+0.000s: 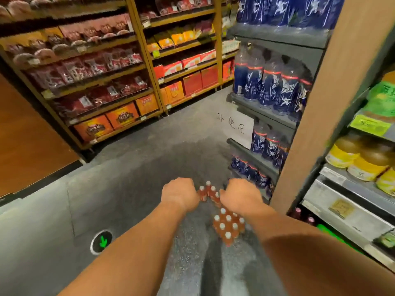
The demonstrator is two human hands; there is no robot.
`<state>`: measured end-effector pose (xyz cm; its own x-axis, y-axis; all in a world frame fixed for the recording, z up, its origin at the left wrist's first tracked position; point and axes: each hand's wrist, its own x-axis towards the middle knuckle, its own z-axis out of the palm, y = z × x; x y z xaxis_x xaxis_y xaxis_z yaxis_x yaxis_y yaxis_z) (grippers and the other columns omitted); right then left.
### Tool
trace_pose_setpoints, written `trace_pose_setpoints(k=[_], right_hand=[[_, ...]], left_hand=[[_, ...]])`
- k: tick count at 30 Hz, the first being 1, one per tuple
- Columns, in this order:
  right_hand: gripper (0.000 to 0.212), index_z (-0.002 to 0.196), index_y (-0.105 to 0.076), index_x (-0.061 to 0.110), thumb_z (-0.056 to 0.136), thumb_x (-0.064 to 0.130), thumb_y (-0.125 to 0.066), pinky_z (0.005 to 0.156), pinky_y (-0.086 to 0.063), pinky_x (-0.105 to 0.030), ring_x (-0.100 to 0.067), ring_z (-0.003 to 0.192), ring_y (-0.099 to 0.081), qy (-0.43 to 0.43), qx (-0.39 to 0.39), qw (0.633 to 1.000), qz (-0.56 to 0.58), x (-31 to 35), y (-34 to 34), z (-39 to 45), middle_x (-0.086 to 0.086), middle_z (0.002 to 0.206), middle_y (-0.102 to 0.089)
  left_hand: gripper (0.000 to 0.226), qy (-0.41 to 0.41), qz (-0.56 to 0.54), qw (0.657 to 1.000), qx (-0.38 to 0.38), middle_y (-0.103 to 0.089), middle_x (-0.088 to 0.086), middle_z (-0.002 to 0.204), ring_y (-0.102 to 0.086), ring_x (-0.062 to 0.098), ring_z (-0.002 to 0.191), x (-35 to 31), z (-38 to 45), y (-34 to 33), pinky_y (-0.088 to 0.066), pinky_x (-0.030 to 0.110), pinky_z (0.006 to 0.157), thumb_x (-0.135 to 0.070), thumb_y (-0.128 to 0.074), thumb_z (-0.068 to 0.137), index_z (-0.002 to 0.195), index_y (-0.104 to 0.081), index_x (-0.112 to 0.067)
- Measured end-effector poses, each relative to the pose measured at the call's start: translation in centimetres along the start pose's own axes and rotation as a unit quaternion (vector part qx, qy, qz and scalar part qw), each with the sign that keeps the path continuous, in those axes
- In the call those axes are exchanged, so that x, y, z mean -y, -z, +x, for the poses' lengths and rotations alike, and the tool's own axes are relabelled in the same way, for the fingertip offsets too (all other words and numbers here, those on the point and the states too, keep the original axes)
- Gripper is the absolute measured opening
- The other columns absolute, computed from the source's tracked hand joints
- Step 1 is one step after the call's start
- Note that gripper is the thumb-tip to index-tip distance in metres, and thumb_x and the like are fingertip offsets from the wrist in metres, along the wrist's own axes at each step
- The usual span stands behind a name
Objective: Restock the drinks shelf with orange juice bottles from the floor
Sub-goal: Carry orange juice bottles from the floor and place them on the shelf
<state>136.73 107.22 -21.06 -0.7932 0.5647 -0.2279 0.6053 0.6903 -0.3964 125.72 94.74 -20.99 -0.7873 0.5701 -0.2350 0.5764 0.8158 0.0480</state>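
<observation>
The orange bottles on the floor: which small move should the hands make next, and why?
Probably close both hands on bottles in the far cluster and lift. The left hand and right hand flank it with curled fingers; whether they already grip is hidden. The near cluster waits.

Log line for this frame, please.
phase: reaching down | hands: left hand, right hand at orange juice bottles on floor | grip: unclear

Warm dim store light, soft overall blur, wide-angle bending at edges, dark shadow on floor (132, 189)
</observation>
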Motion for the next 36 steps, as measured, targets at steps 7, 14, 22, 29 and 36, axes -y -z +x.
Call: trace_pose_setpoints(k=[7, 14, 22, 29, 36], right_hand=[[0.032, 0.117, -0.063, 0.018, 0.094, 0.028, -0.042, 0.085, -0.052, -0.036, -0.030, 0.109, -0.062, -0.030, 0.051, 0.998, 0.019, 6.1, -5.7, 15.3, -0.009, 0.118, -0.064], [0.027, 0.089, -0.059, 0.023, 0.090, 0.047, -0.048, 0.071, -0.051, -0.030, -0.026, 0.084, -0.063, -0.135, 0.043, 0.989, 0.049, 8.4, -15.2, 31.3, -0.003, 0.089, -0.065], [0.018, 0.097, -0.057, 0.014, 0.085, 0.028, -0.056, 0.078, -0.052, -0.034, -0.027, 0.091, -0.059, -0.182, 0.077, 0.980, 0.001, 2.4, -35.4, 51.3, -0.007, 0.097, -0.060], [0.049, 0.125, -0.048, 0.020, 0.079, 0.031, -0.059, 0.093, -0.039, -0.044, -0.032, 0.121, -0.044, -0.172, 0.051, 0.982, -0.063, -8.0, -55.0, 65.6, -0.009, 0.126, -0.052], [0.047, 0.139, -0.032, 0.026, 0.094, 0.028, -0.047, 0.105, -0.030, -0.052, -0.042, 0.132, -0.035, -0.136, 0.062, 0.981, -0.125, -13.9, -65.1, 72.9, -0.019, 0.140, -0.045]], left_hand=[[0.023, -0.009, -0.011, 0.997, 0.071, -0.069, 0.007, 0.100, -0.066, 0.029, 0.092, 6.9, 16.1, -2.9, -0.050, 0.032, 0.072, -0.033, -0.053, 0.085, 0.096, -0.067, -0.017], [0.040, -0.081, -0.010, 0.989, 0.123, -0.067, 0.010, 0.114, -0.063, 0.031, 0.106, 12.1, 34.7, -10.1, -0.052, 0.038, 0.088, -0.041, -0.050, 0.085, 0.112, -0.067, -0.016], [0.015, -0.086, -0.044, 0.986, 0.135, -0.065, 0.003, 0.092, -0.060, 0.021, 0.080, 14.2, 53.9, -30.6, -0.051, 0.030, 0.072, -0.029, -0.058, 0.089, 0.090, -0.063, -0.014], [0.047, -0.138, -0.027, 0.982, 0.127, -0.055, 0.009, 0.126, -0.053, 0.028, 0.117, 13.2, 65.2, -53.2, -0.047, 0.039, 0.094, -0.041, -0.056, 0.089, 0.128, -0.050, -0.015], [0.029, -0.205, -0.024, 0.974, 0.089, -0.062, 0.004, 0.113, -0.060, 0.023, 0.105, 11.6, 70.4, -63.3, -0.052, 0.036, 0.088, -0.019, -0.060, 0.091, 0.118, -0.053, -0.020]])
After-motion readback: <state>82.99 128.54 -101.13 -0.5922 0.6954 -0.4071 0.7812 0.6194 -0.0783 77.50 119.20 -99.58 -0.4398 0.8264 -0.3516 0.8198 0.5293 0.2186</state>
